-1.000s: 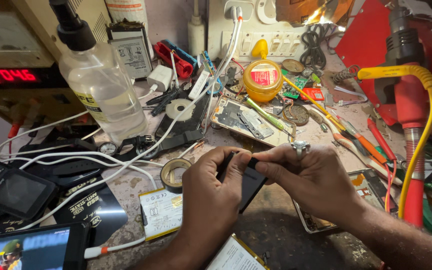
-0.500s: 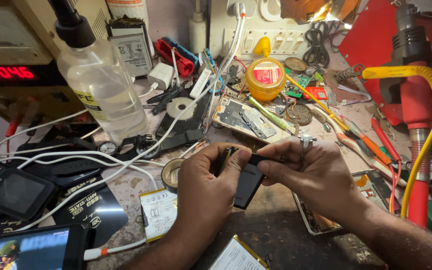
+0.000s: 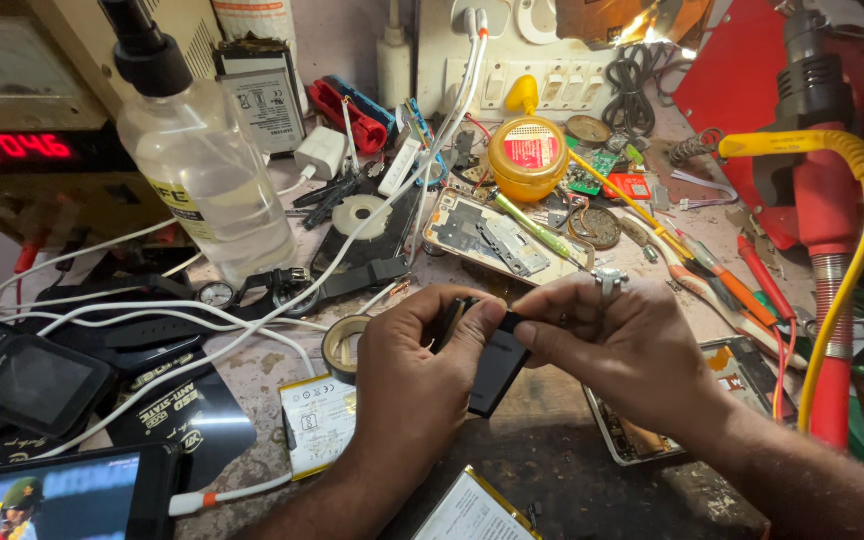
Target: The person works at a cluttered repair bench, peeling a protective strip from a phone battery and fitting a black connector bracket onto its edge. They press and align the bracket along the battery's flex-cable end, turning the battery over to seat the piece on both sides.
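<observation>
Left hand (image 3: pixel 407 365): my grip is clenched on the black slab (image 3: pixel 497 372), thumb and fingers pinching its upper left edge.
Right hand (image 3: pixel 624 345): grasping the same slab at its top right corner, fingertips meeting the left thumb; a ring shows on one finger.
Black slab: held between both hands just above the table (image 3: pixel 552 450), tilted, lower end pointing down toward me.
Around it: tape roll (image 3: pixel 344 347) just left of my left hand, a flat pale battery (image 3: pixel 318 422) below that, an open phone (image 3: pixel 497 240) beyond the hands, a clear bottle (image 3: pixel 202 170) far left, white cables (image 3: pixel 152 330) across the table.
Doing it well, as I judge: keep both grips close together at the top edge, pull evenly, and hold the slab clear of the cables and loose parts.
Unclear: what exactly sits under my fingertips at the slab's top edge.
</observation>
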Available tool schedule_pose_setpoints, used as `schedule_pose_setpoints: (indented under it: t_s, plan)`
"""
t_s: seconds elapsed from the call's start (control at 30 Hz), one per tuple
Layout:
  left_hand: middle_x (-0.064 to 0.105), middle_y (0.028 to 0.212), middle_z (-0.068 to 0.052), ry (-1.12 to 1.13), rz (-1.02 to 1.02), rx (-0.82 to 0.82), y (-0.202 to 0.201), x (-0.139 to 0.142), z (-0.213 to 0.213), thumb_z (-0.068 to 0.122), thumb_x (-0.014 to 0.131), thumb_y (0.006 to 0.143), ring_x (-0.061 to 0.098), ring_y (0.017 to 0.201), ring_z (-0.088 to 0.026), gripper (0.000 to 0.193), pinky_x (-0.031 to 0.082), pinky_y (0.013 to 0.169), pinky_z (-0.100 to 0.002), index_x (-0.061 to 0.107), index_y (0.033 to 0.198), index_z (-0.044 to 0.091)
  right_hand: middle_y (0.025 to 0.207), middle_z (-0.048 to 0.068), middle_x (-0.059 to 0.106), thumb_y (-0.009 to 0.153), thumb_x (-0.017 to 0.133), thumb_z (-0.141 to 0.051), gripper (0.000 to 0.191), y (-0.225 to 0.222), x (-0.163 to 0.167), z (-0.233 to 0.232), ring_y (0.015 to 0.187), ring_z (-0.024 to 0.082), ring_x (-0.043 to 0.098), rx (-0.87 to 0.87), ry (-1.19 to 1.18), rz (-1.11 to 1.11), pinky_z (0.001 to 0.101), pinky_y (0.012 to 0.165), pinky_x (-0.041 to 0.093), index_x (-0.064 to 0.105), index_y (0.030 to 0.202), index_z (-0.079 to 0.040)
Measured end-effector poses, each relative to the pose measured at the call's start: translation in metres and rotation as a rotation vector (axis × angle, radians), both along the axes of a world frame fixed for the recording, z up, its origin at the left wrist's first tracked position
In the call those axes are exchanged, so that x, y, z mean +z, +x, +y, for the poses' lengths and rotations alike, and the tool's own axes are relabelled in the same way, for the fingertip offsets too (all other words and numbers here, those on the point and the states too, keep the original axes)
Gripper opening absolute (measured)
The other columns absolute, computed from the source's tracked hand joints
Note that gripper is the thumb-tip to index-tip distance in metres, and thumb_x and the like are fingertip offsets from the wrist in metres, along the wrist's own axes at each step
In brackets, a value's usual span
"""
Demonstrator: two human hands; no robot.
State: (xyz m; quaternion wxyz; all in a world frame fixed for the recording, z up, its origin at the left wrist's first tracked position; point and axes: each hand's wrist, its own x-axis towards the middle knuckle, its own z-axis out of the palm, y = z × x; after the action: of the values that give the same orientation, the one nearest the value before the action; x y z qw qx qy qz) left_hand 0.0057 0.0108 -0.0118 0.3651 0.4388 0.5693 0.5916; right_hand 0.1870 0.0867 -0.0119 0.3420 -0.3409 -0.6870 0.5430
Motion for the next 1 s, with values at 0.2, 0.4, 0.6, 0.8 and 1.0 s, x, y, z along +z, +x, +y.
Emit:
schedule_pose_setpoints:
  t_s: [0.2, 0.4, 0.6, 0.8, 1.0]
  plan:
    - [0.074, 0.069, -0.002, 0.061, 0.014, -0.018, 0.0047, -0.0022, -0.0012, 0.02, 0.076, 0.09, 0.058, 0.061, -0.003, 0.016, 0.049, 0.054, -0.024, 0.08, 0.091, 0.004, 0.096, 0.009, 0.082, 0.089, 0.074, 0.0, 0.017, -0.0013, -0.0042, -0.0071, 0.088, 0.01, 0.075, -0.034, 0.13, 0.011, 0.0261, 0.078, 0.064, 0.078, 0.105, 0.004]
    - [0.079, 0.076, 0.0, 0.044, -0.04, -0.033, 0.0034, -0.0043, 0.0, 0.019, 0.08, 0.084, 0.065, 0.065, -0.002, 0.021, 0.053, 0.057, -0.022, 0.081, 0.1, 0.006, 0.095, 0.008, 0.082, 0.09, 0.074, -0.001, 0.016, 0.0033, -0.0038, -0.0053, 0.086, 0.008, 0.074, -0.006, 0.171, -0.043, 0.0245, 0.075, 0.062, 0.079, 0.105, 0.002]
    - [0.079, 0.075, -0.001, 0.074, -0.046, -0.054, 0.0027, -0.0017, 0.0, 0.018, 0.079, 0.086, 0.066, 0.065, -0.002, 0.016, 0.054, 0.059, -0.021, 0.082, 0.095, 0.005, 0.096, 0.009, 0.082, 0.09, 0.075, -0.002, 0.016, 0.0016, -0.0039, -0.0054, 0.087, 0.008, 0.074, -0.003, 0.238, -0.053, 0.0242, 0.077, 0.062, 0.08, 0.104, 0.002]
    - [0.078, 0.071, -0.002, 0.033, 0.0, -0.002, -0.0006, -0.0011, 0.001, 0.017, 0.078, 0.088, 0.062, 0.061, -0.003, 0.013, 0.051, 0.055, -0.023, 0.082, 0.092, 0.006, 0.099, 0.007, 0.082, 0.083, 0.076, -0.001, 0.038, 0.0015, -0.0008, -0.0032, 0.088, 0.008, 0.073, -0.001, 0.166, -0.045, 0.0244, 0.077, 0.062, 0.071, 0.121, -0.002]
    - [0.078, 0.074, -0.001, 0.065, -0.047, 0.014, 0.0001, -0.003, 0.0017, 0.015, 0.076, 0.088, 0.066, 0.064, -0.002, 0.012, 0.054, 0.057, -0.023, 0.08, 0.091, 0.004, 0.089, 0.012, 0.082, 0.083, 0.078, 0.001, 0.025, 0.0045, -0.001, -0.001, 0.08, 0.014, 0.077, -0.061, 0.11, -0.054, 0.0289, 0.072, 0.065, 0.077, 0.108, 0.005]
